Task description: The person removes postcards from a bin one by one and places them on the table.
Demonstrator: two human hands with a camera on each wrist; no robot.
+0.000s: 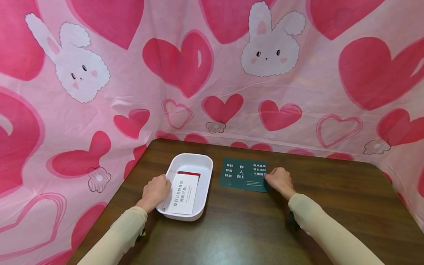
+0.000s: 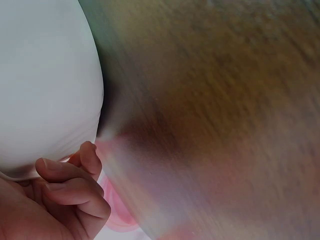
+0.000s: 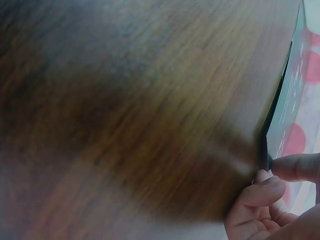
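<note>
On the left of the table stands a white plastic tray [image 1: 205,176]. My left hand [image 1: 156,191] grips its left rim; in the left wrist view the fingers [image 2: 75,187] curl against the tray's outer side. Inside the tray, a white card [image 1: 185,195] with dark printed characters lies over a red-edged card [image 1: 189,173]. To the tray's right is a dark green card [image 1: 243,175] with white characters. My right hand [image 1: 280,181] pinches that card's right edge between thumb and fingers. Seen from the right wrist, the card's near edge [image 3: 280,100] is tilted up off the wood.
The brown wooden table [image 1: 228,233] has rounded far corners. Behind it and along both sides hangs a pink cloth [image 1: 307,93] printed with hearts and rabbits. A dark band [image 1: 293,221] shows at the right sleeve's cuff.
</note>
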